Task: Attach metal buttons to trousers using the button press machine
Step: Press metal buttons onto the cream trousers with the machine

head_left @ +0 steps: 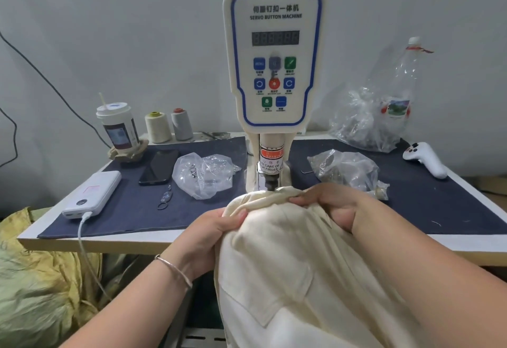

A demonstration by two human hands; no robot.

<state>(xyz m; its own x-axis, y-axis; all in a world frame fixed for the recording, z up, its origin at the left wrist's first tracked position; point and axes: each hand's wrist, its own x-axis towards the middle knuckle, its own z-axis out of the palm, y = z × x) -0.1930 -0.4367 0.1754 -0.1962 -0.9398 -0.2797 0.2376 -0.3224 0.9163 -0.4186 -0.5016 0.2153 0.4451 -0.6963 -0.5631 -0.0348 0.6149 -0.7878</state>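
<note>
garment workshop | servo button machine (pixel 274 54) on bench | thread cones (pixel 158 127) | bagged hardware (pixel 204 175)

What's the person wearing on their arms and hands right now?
Both forearms are bare, with no sleeves in view and no gloves on either the left hand or the right hand. The only item worn is a thin metal bangle around the left wrist.

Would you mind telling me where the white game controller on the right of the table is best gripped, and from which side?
Grip the controller round its long handle, the end nearest the table's front. It lies flat on the blue mat with that end free; the button head points toward the plastic bags. Come from above, on the right.
</note>
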